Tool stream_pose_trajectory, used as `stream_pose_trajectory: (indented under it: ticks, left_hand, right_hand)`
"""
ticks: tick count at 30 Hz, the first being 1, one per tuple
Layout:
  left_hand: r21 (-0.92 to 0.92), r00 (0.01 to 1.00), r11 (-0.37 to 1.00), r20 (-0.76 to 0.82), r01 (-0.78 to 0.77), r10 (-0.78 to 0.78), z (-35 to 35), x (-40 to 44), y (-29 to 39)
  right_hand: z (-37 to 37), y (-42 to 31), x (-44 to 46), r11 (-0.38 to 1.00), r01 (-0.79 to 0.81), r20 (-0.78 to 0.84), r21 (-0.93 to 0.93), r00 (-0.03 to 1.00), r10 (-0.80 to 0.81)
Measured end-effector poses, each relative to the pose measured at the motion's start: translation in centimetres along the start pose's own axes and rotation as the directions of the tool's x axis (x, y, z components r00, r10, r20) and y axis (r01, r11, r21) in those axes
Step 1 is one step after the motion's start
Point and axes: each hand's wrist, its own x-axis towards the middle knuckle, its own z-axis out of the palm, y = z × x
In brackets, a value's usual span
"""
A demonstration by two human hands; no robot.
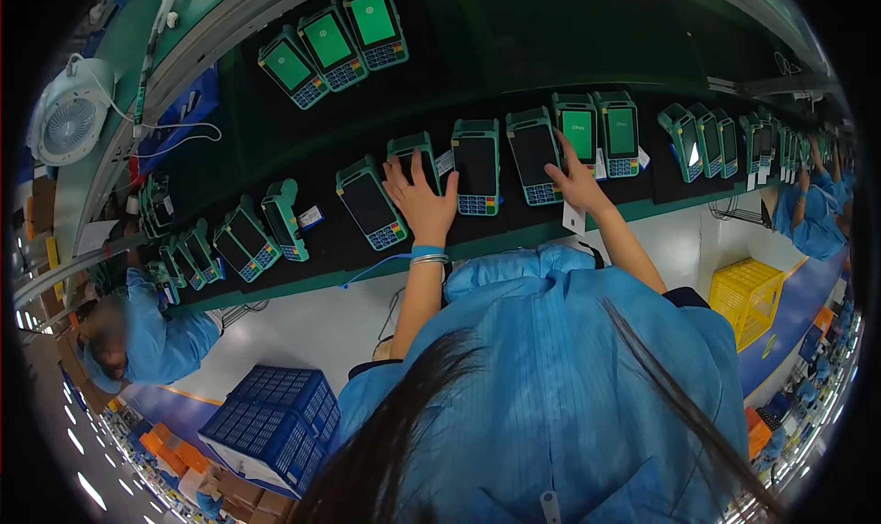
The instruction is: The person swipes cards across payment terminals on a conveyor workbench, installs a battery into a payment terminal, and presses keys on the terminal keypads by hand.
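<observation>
My left hand (422, 201), wearing a blue wrist strap, is spread open over a card payment terminal (410, 146) with a dark screen, partly covering it. My right hand (580, 186) has its fingers apart at the right edge of another dark-screened payment terminal (532, 152). Its thumb reaches over the lower part of that terminal's face. Just below this hand a white card (574, 219) sticks out at the table edge. Between my hands lies a third dark-screened terminal (476, 161); one more dark terminal (369, 203) sits left of my left hand.
Right of my right hand, terminals with lit green screens (621, 131) stand in the row. Three more lit terminals (328, 42) lie farther back. Co-workers in blue sit left (165, 331) and right (817, 214). A blue crate (275, 418), yellow crate (745, 295) and white fan (72, 120) surround the bench.
</observation>
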Motion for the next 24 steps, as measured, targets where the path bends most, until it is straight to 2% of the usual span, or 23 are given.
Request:
stream_pose_trajectory:
  ticks: [1,2,3,5,6,8,9,11,12,14,15,16,17,18,19,20,22,23,24]
  left_hand:
    - [0.001,1.0,1.0,0.0,0.002,-0.002,0.2,-0.5,-0.7]
    - [-0.016,0.999,1.0,0.047,-0.018,0.019,0.5,-1.3,-1.7]
    - [-0.034,0.995,0.999,0.094,-0.037,0.04,0.3,-2.1,-2.1]
    - [-0.067,0.99,0.997,0.127,-0.048,0.056,-0.2,-4.0,-2.5]
    - [-0.059,0.99,0.998,0.138,-0.033,0.041,-0.3,-4.7,-2.5]
    - [-0.046,0.989,0.999,0.149,-0.019,0.025,-0.2,-5.4,-2.6]
    - [-0.039,0.993,0.999,0.119,-0.013,0.018,0.0,-5.4,-2.6]
    - [-0.028,0.998,0.999,0.058,0.019,-0.017,0.4,-5.0,-2.7]
    - [-0.023,0.998,1.0,0.056,0.017,-0.015,0.4,-4.3,-2.9]
    - [-0.006,1.0,1.0,-0.006,0.027,-0.027,0.2,-3.6,-3.1]
    - [-0.007,0.999,0.999,-0.009,0.035,-0.036,0.0,-3.8,-3.2]
    - [-0.067,0.999,0.997,0.007,0.048,-0.048,-0.3,-3.9,-3.5]
    - [-0.128,0.998,0.99,0.025,0.056,-0.053,-0.6,-3.9,-3.8]
    - [-0.136,0.996,0.987,0.0,0.09,-0.09,-1.5,-4.0,-4.0]
    - [-0.146,0.991,0.982,-0.023,0.124,-0.129,-2.5,-4.5,-4.2]
    - [-0.144,0.982,0.978,-0.098,0.149,-0.164,-3.0,-5.1,-4.8]
    - [-0.018,0.969,0.983,-0.163,0.183,-0.184,-4.1,-6.7,-5.8]
    - [-0.002,0.982,0.986,-0.081,0.169,-0.169,-4.7,-7.6,-6.1]
    - [0.001,0.982,0.985,-0.084,0.172,-0.171,-4.9,-8.4,-6.2]
  right_hand:
    - [-0.2,-0.5,-0.5,0.958,0.063,-0.005,-0.278,0.998,-0.067]
    - [0.0,-0.8,-0.7,0.859,0.147,-0.061,-0.491,0.977,-0.202]
    - [0.7,-0.7,-0.7,0.859,0.147,-0.057,-0.49,0.978,-0.2]
    - [2.0,-0.2,-0.5,0.852,-0.06,-0.16,-0.52,0.987,-0.028]
    - [1.5,-1.0,-0.4,0.859,-0.111,-0.105,-0.5,0.992,0.067]
    - [0.7,-0.5,-0.1,0.873,-0.046,-0.043,-0.485,0.999,0.029]
    - [0.5,-0.3,0.1,0.905,0.023,-0.038,-0.424,0.998,-0.043]
    - [0.0,-0.4,0.8,0.984,-0.035,0.049,-0.174,0.998,0.044]
    - [0.3,-0.9,1.0,0.977,-0.2,0.091,0.073,0.977,0.193]
    - [1.6,2.7,3.0,0.971,-0.089,0.109,0.223,0.992,0.066]
    - [1.5,2.3,3.6,0.99,-0.084,0.091,0.114,0.993,0.074]
    - [1.2,2.0,3.6,0.99,-0.082,0.097,0.111,0.993,0.072]
    - [0.6,1.6,3.5,0.988,-0.046,0.044,-0.151,0.998,0.053]
    - [-0.1,0.4,3.3,0.915,-0.021,-0.003,-0.403,1.0,0.021]
    - [-0.1,-1.3,2.7,0.833,-0.117,-0.027,-0.541,0.992,0.122]
    - [0.2,-2.1,2.0,0.832,-0.116,-0.025,-0.543,0.992,0.123]
    - [1.1,-3.3,0.4,0.716,-0.168,-0.221,-0.678,0.975,0.019]
    - [2.3,-3.6,-0.7,0.685,-0.053,-0.202,-0.726,0.97,-0.138]
    - [3.6,-5.1,-1.8,0.693,0.067,-0.054,-0.718,0.987,-0.152]
